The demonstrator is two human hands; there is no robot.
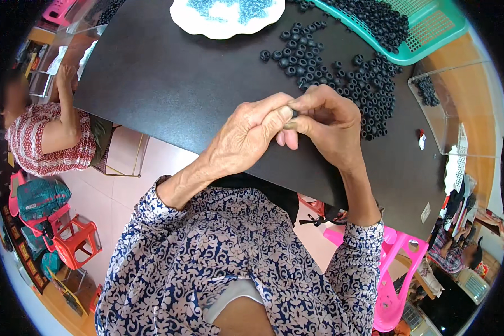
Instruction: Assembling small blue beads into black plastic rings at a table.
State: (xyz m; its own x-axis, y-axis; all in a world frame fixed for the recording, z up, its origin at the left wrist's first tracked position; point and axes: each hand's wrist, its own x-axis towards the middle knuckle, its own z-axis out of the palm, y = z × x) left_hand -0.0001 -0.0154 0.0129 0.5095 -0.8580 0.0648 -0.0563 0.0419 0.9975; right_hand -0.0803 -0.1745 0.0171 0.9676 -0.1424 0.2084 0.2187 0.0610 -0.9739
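Over the near edge of the dark table, my left hand (243,137) and my right hand (339,129) meet fingertip to fingertip. Both are closed in a pinch around a small black piece (295,113), mostly hidden by the fingers. Just beyond my right hand spreads a loose heap of small black ring-shaped pieces (378,92) with round openings. Farther off, a white scalloped plate (224,32) carries tiny light-blue beads (229,8).
A green perforated basket (414,55) with more black pieces stands at the far right. Beside it are a clear plastic box (465,106) and a small wrapper (421,139). A pink chair (392,285) is at right; another person (50,134) sits at left near red stools (75,241).
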